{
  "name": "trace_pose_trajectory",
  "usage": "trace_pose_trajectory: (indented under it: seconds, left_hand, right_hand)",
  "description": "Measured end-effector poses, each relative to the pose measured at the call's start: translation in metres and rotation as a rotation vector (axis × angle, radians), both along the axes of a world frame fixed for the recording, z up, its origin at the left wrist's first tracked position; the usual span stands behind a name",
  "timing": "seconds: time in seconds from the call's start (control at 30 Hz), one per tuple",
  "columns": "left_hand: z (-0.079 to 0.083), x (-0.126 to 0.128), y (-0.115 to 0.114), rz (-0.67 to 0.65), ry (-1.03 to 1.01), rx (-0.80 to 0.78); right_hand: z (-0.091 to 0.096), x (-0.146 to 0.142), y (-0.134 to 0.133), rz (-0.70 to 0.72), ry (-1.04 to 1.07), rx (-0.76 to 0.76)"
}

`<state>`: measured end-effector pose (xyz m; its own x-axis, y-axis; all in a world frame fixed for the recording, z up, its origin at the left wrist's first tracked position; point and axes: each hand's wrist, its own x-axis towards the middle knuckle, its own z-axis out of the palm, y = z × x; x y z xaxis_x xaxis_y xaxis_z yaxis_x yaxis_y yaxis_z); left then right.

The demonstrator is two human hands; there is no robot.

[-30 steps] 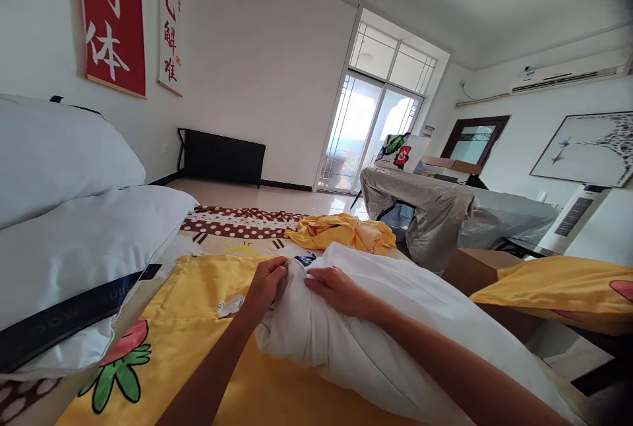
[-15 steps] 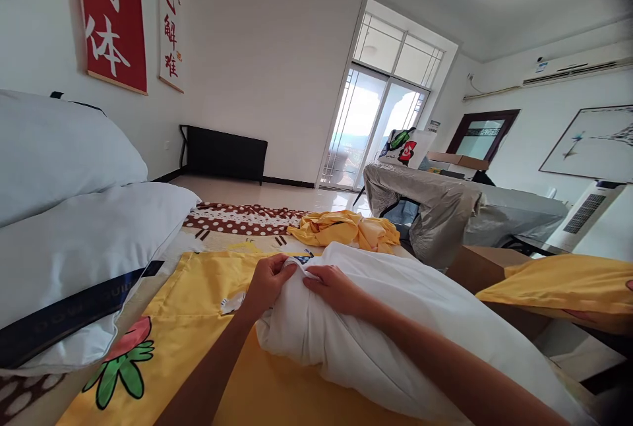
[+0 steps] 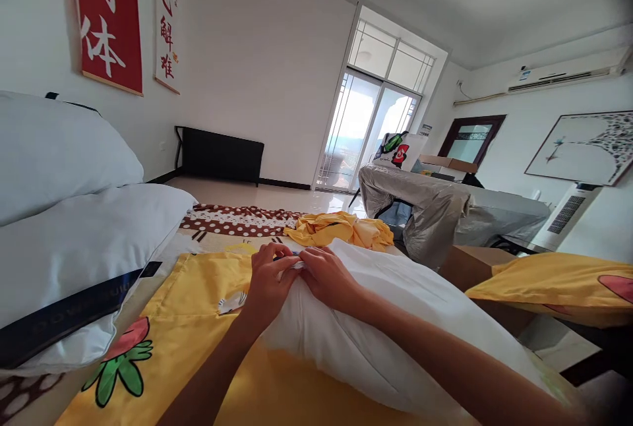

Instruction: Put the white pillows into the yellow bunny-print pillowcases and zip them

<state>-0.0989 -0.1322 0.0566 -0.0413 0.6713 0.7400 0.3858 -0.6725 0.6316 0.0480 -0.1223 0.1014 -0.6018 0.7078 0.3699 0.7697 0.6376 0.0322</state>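
Left hand (image 3: 267, 281) and right hand (image 3: 327, 277), fingers of both pinched on the far end of one white pillow (image 3: 380, 324), lying on one yellow cover (image 3: 198, 310), two spare pillows (image 3: 89, 241) stacked left, one crumpled cloth (image 3: 341, 229) beyond

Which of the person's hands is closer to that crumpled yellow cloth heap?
Right. The right hand pinches the white pillow just in front of the yellow cloth heap; the left hand grips beside it, further left.

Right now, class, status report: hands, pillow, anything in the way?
Left hand and right hand pinch far end of white pillow. Pillow lies on yellow printed cloth. Crumpled yellow fabric beyond, clear of hands.
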Motion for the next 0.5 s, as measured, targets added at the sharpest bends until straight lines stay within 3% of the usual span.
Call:
trace_pose_trajectory:
  seconds: [0.13, 0.3, 0.5]
  left_hand:
    - [0.005, -0.009, -0.002, 0.014, 0.044, 0.045]
    - [0.011, -0.032, 0.001, 0.077, 0.082, -0.068]
    - [0.017, -0.022, -0.019, -0.239, 0.419, 0.137]
  right_hand:
    - [0.009, 0.019, 0.005, -0.095, 0.027, 0.093]
    - [0.037, 0.055, 0.010, -0.237, 0.144, 0.176]
    - [0.062, 0.079, 0.000, -0.226, 0.251, 0.191]
